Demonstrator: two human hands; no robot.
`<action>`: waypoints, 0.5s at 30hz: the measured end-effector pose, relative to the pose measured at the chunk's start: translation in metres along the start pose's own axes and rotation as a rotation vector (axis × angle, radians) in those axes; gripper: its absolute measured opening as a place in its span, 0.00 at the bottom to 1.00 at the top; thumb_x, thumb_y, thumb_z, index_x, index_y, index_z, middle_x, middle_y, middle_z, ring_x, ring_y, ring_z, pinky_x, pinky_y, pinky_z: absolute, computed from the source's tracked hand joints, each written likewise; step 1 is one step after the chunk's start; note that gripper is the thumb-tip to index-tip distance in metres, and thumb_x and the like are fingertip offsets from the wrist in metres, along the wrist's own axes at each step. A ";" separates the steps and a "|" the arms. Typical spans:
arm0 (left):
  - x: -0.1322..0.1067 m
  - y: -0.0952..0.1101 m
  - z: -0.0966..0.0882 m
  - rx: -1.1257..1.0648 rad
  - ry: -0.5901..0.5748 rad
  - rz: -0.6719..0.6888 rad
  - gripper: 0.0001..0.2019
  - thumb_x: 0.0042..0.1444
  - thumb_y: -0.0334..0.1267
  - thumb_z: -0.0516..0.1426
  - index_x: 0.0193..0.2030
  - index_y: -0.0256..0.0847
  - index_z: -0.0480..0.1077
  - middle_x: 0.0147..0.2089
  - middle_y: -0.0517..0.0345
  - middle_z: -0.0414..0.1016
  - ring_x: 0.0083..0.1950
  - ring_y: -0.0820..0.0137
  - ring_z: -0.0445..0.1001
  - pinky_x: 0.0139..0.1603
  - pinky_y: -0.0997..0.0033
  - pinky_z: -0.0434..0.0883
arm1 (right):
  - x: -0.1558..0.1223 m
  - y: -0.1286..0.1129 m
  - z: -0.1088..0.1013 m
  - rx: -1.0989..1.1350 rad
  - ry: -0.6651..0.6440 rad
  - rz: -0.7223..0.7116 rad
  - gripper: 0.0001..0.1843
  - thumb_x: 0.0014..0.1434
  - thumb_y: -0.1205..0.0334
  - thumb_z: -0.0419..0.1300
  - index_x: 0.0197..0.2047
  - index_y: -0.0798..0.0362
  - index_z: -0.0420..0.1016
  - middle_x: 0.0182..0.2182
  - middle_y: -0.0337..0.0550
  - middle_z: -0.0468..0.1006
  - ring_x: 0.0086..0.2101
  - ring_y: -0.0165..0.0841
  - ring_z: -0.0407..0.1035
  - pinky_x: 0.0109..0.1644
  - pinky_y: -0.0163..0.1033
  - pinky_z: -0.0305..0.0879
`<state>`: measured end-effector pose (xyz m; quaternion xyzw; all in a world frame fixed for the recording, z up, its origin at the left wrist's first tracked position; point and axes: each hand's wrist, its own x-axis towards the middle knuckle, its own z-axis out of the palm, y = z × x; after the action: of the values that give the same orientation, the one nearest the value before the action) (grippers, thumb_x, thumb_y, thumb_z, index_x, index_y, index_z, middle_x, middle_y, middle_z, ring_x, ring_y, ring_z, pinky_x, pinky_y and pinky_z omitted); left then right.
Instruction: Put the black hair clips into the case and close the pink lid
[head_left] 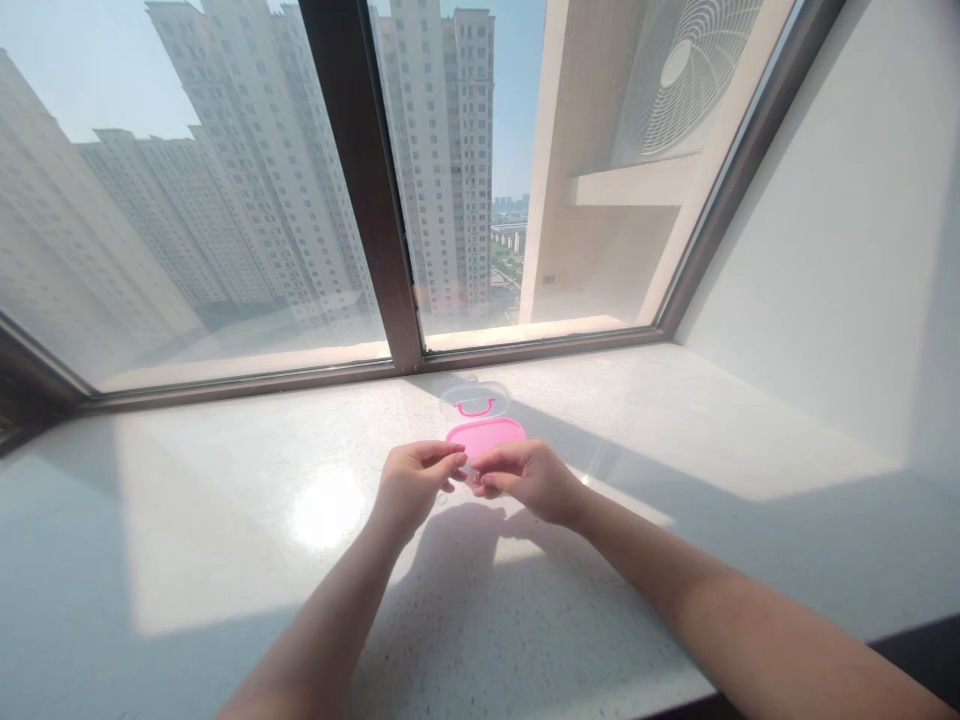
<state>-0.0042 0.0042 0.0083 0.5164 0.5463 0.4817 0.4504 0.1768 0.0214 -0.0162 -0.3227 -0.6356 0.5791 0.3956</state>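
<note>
My left hand [424, 482] and my right hand [529, 478] face each other just in front of a pink oval box [487, 436]. Thumb and fingers are pinched together on both. Something tiny may be between the fingertips, but it is too small to name. Behind the box lies its clear oval lid [456, 400], which has a pink handle [475, 411]. My hands hide the near part of the box. A small pale round thing [442, 498] lies on the sill below my left fingers.
The speckled white sill [225, 520] is crossed by sunlight and shadows. A dark window frame [375, 190] stands behind it, with tall buildings outside. At the right is a white wall [840, 250]. The sill's front edge [705, 700] shows at the lower right.
</note>
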 end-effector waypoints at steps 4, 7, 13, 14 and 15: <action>0.001 -0.002 0.000 0.007 -0.011 0.010 0.08 0.46 0.37 0.64 0.32 0.35 0.78 0.23 0.53 0.78 0.24 0.68 0.75 0.22 0.72 0.68 | 0.003 0.000 -0.004 0.077 0.033 0.066 0.17 0.48 0.53 0.68 0.36 0.58 0.80 0.28 0.46 0.81 0.32 0.37 0.78 0.40 0.44 0.76; 0.002 -0.005 0.000 0.018 -0.033 0.028 0.07 0.46 0.37 0.63 0.31 0.35 0.77 0.22 0.55 0.77 0.23 0.70 0.73 0.22 0.73 0.68 | 0.005 -0.001 -0.005 0.117 0.046 0.095 0.18 0.48 0.51 0.68 0.34 0.59 0.78 0.27 0.46 0.81 0.30 0.36 0.78 0.36 0.41 0.76; 0.003 -0.009 0.001 0.057 -0.013 0.074 0.07 0.50 0.39 0.60 0.31 0.36 0.72 0.21 0.59 0.73 0.22 0.73 0.69 0.23 0.75 0.65 | 0.007 -0.003 -0.003 0.070 0.082 0.086 0.17 0.51 0.51 0.65 0.29 0.59 0.75 0.22 0.42 0.77 0.21 0.29 0.73 0.24 0.33 0.69; 0.003 -0.009 0.001 0.064 -0.004 0.078 0.07 0.50 0.39 0.60 0.31 0.36 0.72 0.21 0.59 0.72 0.22 0.73 0.69 0.24 0.75 0.65 | 0.007 -0.004 -0.003 0.051 0.086 0.082 0.17 0.51 0.51 0.65 0.28 0.59 0.74 0.20 0.41 0.76 0.20 0.28 0.71 0.23 0.33 0.67; 0.003 -0.009 0.001 0.070 0.004 0.081 0.07 0.50 0.39 0.60 0.31 0.36 0.72 0.21 0.60 0.72 0.23 0.73 0.69 0.24 0.75 0.64 | 0.007 -0.005 -0.003 0.031 0.090 0.076 0.17 0.52 0.51 0.64 0.28 0.59 0.74 0.19 0.40 0.75 0.20 0.28 0.70 0.22 0.32 0.66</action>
<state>-0.0049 0.0075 -0.0009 0.5524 0.5423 0.4814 0.4111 0.1760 0.0282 -0.0100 -0.3661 -0.5954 0.5885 0.4064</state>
